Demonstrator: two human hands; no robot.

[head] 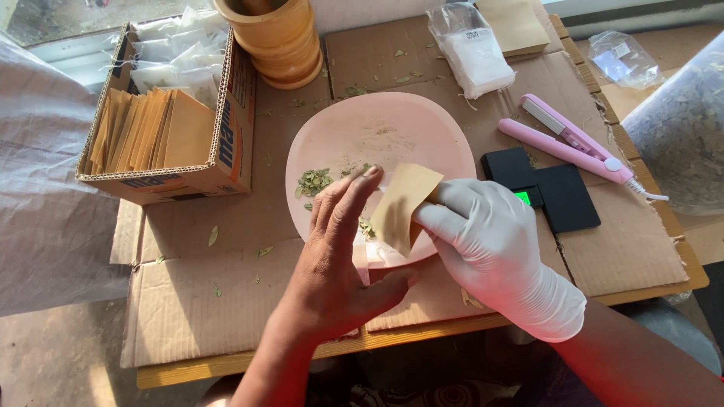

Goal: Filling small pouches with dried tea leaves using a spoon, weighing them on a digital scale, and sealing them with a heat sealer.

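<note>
So the tan pouch (402,205) is held up over the near edge of the pink plate (392,120), pinched by the gloved right hand (494,241). Bare left hand (339,256) has its fingers straight and close together, tips touching the pouch's left side and the plate. A little pile of dried leaves (313,182) sits on the plate just left of it. Black scale (554,192) and pink sealer (569,139) off to the right, box (226,143) of pouches to the left, wooden mortar (275,34) behind.

Bare cardboard lies open along the worktop's (226,301) near-left corner. The carton (170,113) blocks the far-left corner, the scale (554,192) and pink sealer (573,143) crowd the right edge.
</note>
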